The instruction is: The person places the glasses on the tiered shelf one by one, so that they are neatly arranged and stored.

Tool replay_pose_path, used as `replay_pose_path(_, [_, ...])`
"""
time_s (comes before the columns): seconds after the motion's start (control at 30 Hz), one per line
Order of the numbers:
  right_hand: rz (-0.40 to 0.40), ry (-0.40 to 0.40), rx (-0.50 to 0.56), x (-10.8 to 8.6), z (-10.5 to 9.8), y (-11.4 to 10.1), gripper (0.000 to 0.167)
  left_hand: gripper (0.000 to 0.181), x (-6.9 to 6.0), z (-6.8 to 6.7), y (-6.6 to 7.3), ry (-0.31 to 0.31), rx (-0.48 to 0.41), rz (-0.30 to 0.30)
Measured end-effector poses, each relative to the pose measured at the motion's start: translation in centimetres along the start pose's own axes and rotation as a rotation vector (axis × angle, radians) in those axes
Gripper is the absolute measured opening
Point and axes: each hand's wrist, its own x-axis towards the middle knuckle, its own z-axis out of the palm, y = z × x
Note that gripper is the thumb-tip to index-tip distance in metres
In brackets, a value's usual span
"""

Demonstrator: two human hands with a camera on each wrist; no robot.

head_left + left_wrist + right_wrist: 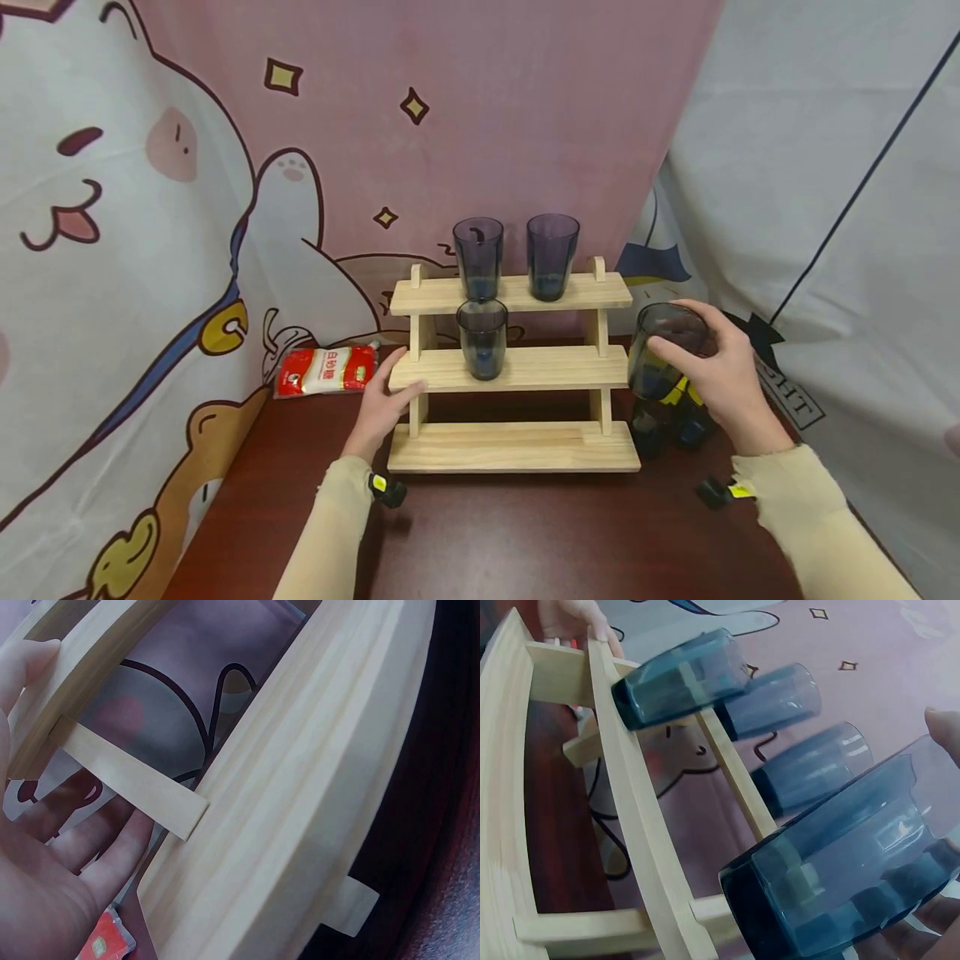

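Observation:
A three-tier wooden rack stands on the table. My left hand grips the left end of its middle shelf, thumb on top; in the left wrist view the fingers lie behind the shelf end. Two bluish glasses stand upright on the top shelf, and a third glass stands on the middle shelf's left part. My right hand holds another glass round its side, just off the middle shelf's right end.
More dark glasses stand on the table right of the rack, partly hidden below the held glass. A red and white packet lies left of the rack. Printed cloth hangs behind. The brown table extends in front.

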Motion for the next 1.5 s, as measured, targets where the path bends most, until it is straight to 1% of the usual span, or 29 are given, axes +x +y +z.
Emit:
replay_pose_path(0.17, [-0.006,-0.050,0.050,0.6,1.9,-0.3,0.059,0.072,-0.1,0.1,0.0,0.016,0.006,0.031])
replay_pose_path(0.33, [0.016,-0.092,0.043,1.1,3.4,-0.5,0.065,0.072,0.0,0.1,0.0,0.020,0.017,0.039])
replay_pose_path(0.43, [0.031,-0.112,0.050,1.4,4.3,-0.7,0.068,0.072,0.1,0.1,0.0,0.016,0.018,0.030])
replay_pose_path(0.67, [0.053,-0.166,0.130,2.1,6.2,-0.5,0.070,0.076,0.2,0.0,0.2,0.007,0.024,-0.021])
replay_pose_path(0.73, [0.055,-0.172,0.127,2.2,6.5,-0.4,0.070,0.077,0.0,0.0,0.5,0.001,0.023,-0.032])
replay_pose_path(0.83, [0.068,-0.183,0.120,2.3,7.0,-0.4,0.071,0.077,-0.6,0.1,1.6,-0.010,0.016,-0.036])
replay_pose_path(0.93, [0.087,-0.196,0.129,2.5,7.4,-0.3,0.073,0.076,-1.3,0.2,2.8,-0.017,0.006,-0.027])
replay_pose_path(1.03, [0.105,-0.206,0.131,2.7,7.9,-0.2,0.075,0.076,-1.9,0.2,3.5,-0.017,0.001,-0.018])
replay_pose_path(1.1, [0.112,-0.209,0.128,2.8,8.2,-0.1,0.075,0.076,-2.0,0.2,3.6,-0.018,0.000,-0.019])
replay_pose_path(1.27, [0.109,-0.207,0.132,3.0,9.0,0.1,0.076,0.075,-1.8,0.2,3.3,-0.025,0.000,-0.032])
replay_pose_path(1.5, [0.116,-0.212,0.135,3.2,9.9,0.0,0.079,0.076,-1.6,0.1,3.1,-0.022,-0.004,-0.028])
